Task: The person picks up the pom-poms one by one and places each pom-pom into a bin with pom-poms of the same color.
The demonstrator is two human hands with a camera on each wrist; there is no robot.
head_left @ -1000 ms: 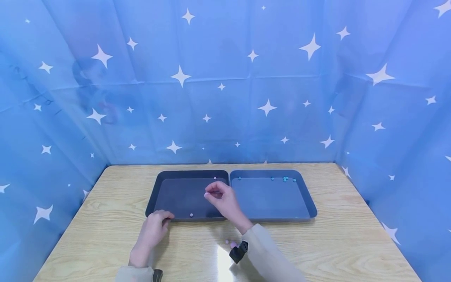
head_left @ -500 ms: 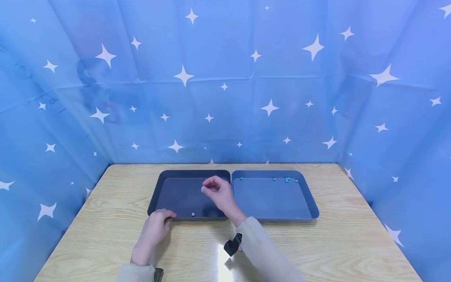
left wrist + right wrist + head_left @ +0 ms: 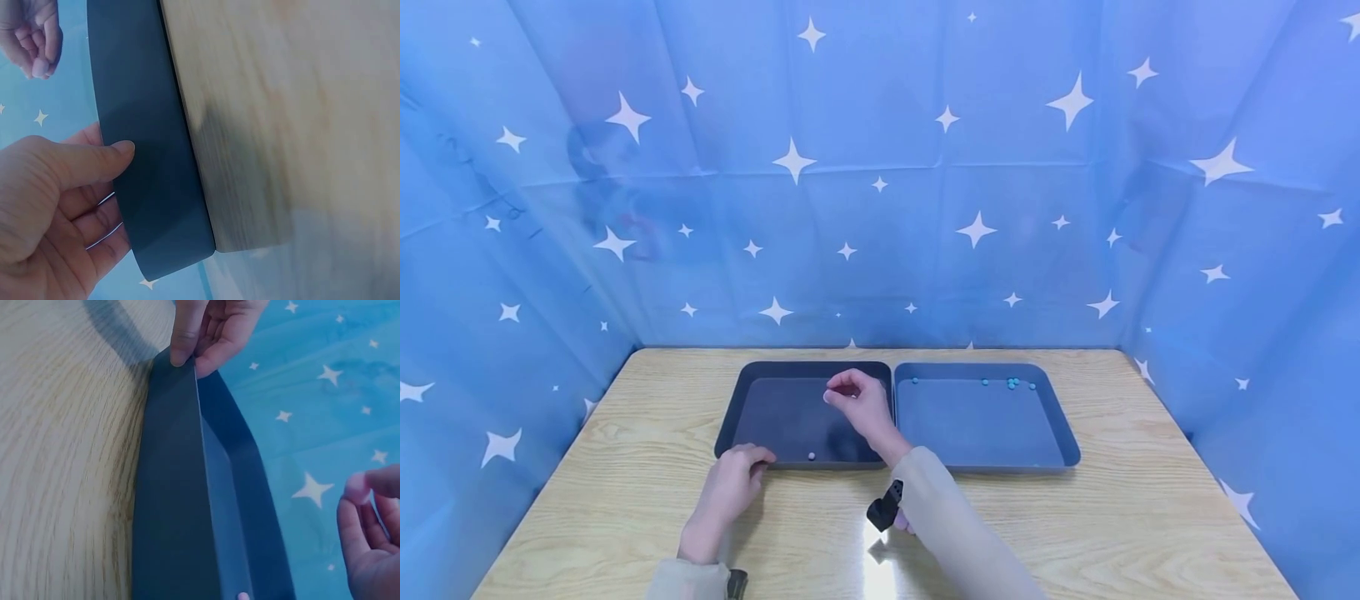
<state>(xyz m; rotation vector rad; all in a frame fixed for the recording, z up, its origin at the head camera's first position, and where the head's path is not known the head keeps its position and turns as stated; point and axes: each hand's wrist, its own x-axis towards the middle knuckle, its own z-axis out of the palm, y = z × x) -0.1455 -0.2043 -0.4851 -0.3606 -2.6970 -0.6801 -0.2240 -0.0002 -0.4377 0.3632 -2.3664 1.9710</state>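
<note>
Across the wood-grain tabletop [image 3: 1150,500], the left hand [image 3: 733,483] grips the dark tray [image 3: 782,412] by its near rim, seemingly steadying it, the right hand [image 3: 863,408] pinches a pink ball [image 3: 357,489] above that tray, a hold suiting its smallness, and teal beads [image 3: 1012,384] dot the blue-grey tray [image 3: 970,429].

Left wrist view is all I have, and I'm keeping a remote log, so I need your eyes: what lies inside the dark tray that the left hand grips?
Observer: In the head view, the dark tray holds at least one pale pink ball, near its front wall.
Operator: Is there anything beside that tray?
Observer: Yes, a blue-gray tray sits next to it, on the person's right.
Operator: Does that one hold anything?
Observer: Yes, several small turquoise balls, toward its far side.
</note>
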